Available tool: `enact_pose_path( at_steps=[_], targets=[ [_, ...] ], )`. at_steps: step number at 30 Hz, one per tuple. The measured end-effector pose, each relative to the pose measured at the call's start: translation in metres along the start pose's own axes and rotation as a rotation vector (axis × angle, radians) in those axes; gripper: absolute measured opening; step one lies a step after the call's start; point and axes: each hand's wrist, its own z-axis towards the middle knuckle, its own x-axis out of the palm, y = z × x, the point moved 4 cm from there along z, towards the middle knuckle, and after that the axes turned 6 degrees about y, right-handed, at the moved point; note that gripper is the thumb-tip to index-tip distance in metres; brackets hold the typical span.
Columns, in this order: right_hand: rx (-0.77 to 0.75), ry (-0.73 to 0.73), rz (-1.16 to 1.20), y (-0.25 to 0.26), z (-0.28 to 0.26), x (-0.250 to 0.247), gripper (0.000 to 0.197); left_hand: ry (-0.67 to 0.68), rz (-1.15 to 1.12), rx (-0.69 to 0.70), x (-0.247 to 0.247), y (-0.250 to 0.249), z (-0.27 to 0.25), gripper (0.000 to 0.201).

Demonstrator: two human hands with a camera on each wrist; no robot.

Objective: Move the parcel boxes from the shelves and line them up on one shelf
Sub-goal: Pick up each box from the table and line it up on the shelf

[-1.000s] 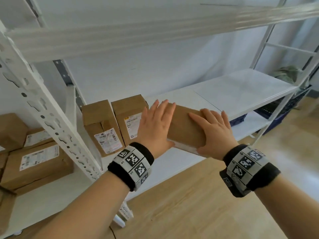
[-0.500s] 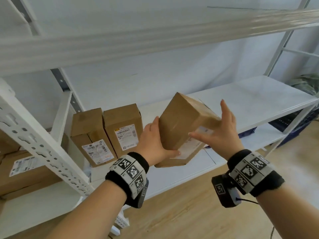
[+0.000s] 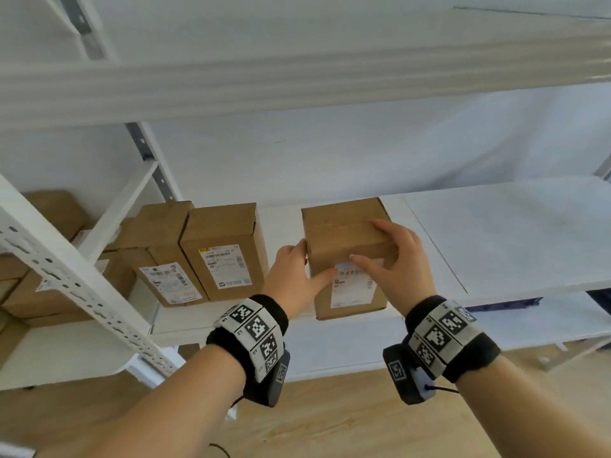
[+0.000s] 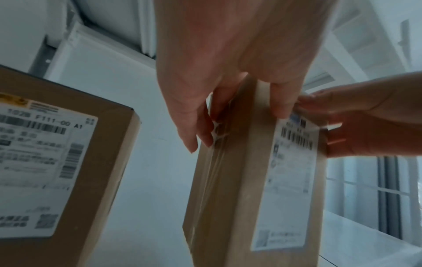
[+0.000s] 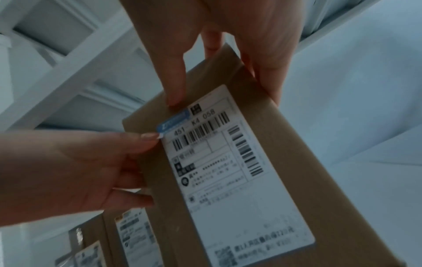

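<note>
Cardboard parcel box (image 3: 344,241) gripped upright by left hand (image 3: 294,272) and right hand (image 3: 396,262); two boxes (image 3: 201,252) beside, on shelf (image 3: 512,233).

Soft, even daylight fills the head view, bright on the white shelf (image 3: 496,233), with only faint shadows under the parcel boxes. The upper shelf beam (image 3: 297,84) smears with motion blur, and straight rails bow toward the edges. Both wrist views are cooler, bluish and dimmer; the shipping label (image 5: 230,162) blurs lower down, and the near palm (image 4: 228,45) is out of focus.
</note>
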Motion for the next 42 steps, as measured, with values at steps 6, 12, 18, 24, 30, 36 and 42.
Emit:
enact_pose_path(
  at_steps=[6, 12, 18, 24, 30, 36, 42],
  targets=[
    [0.071, 0.092, 0.050, -0.019, 0.009, 0.032, 0.062, -0.073, 0.077, -0.055, -0.005, 0.008, 0.006, 0.040],
    [0.094, 0.126, 0.038, -0.027, 0.020, 0.057, 0.059, -0.068, 0.252, -0.131, -0.019, 0.016, 0.012, 0.051],
    [0.067, 0.173, -0.089, -0.024, 0.038, 0.080, 0.059, -0.118, 0.288, -0.019, -0.056, 0.018, 0.011, 0.049],
    [0.038, 0.171, -0.141, -0.018, 0.064, 0.097, 0.059, -0.214, 0.494, 0.040, -0.106, 0.052, 0.027, 0.042],
    [0.027, 0.170, -0.159, -0.012, 0.077, 0.111, 0.059, -0.053, 0.686, -0.006, -0.102, 0.088, 0.033, 0.049],
    [0.012, 0.189, -0.167, -0.008, 0.081, 0.120, 0.059, -0.091, 0.754, 0.013, -0.096, 0.093, 0.030, 0.049],
    [0.000, 0.199, -0.202, -0.008, 0.083, 0.119, 0.059, -0.097, 0.743, 0.021, -0.096, 0.095, 0.031, 0.049]
  ],
)
